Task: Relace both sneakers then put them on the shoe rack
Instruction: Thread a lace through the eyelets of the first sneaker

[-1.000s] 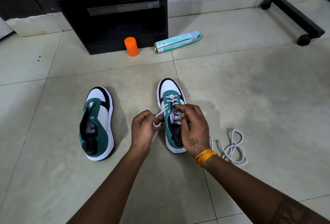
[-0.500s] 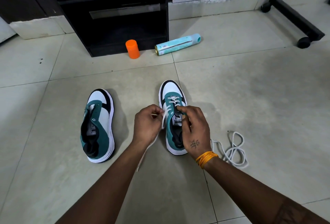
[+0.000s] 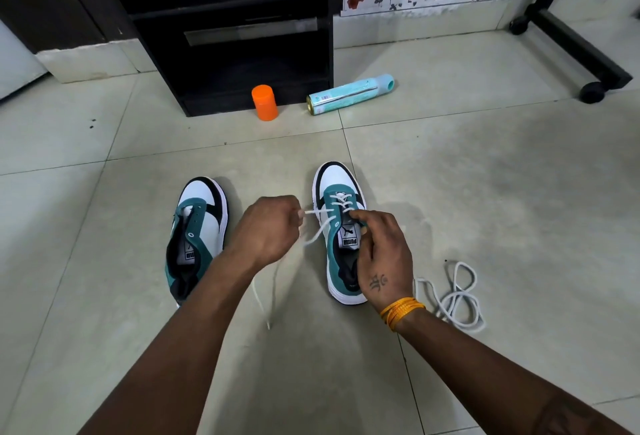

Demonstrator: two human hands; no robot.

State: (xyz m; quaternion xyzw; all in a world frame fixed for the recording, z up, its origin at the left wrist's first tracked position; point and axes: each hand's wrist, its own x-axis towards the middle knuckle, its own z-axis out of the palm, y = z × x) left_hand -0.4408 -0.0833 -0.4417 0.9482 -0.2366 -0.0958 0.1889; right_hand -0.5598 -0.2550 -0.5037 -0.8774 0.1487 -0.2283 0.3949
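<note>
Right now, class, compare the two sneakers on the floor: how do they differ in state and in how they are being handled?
The right sneaker has a white lace crossed through its front eyelets; the left sneaker shows bare eyelets. Both hands work the right sneaker: the left hand pulls a lace end and the right hand is at the tongue. Nothing touches the left sneaker. A loose lace lies beside the right sneaker, not the left. Both are teal, white and black, toes pointing away.
</note>
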